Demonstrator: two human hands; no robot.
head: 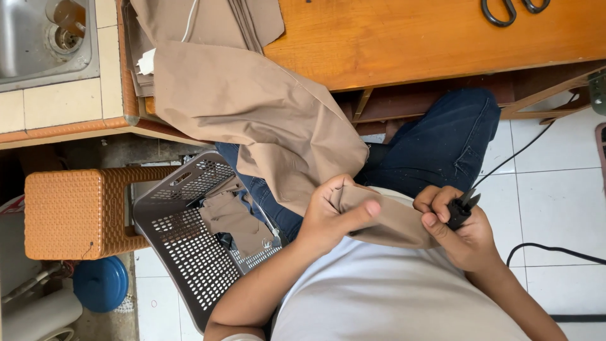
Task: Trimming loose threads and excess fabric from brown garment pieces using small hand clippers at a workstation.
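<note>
Tan cloth [265,120] trails from the wooden worktop [429,38] across the lap. The left hand [331,215] pinches a folded edge; the right hand [461,230] grips small black snips [463,207] at that edge. Step judged: trimming the seam; next, steady blades against taut cloth. Grey basket [183,252] beside.

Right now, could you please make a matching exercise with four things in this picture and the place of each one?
Things:
1. small black thread snips
2. grey perforated plastic basket
3. large black-handled scissors
4. woven orange plastic stool

Places:
A. on the wooden table top
B. in the right hand
C. on the floor below the tiled sink counter
D. beside the person's knee, holding tan cloth pieces

Pairs: 1-B, 2-D, 3-A, 4-C.

The left hand pinches the folded tan fabric.
</note>
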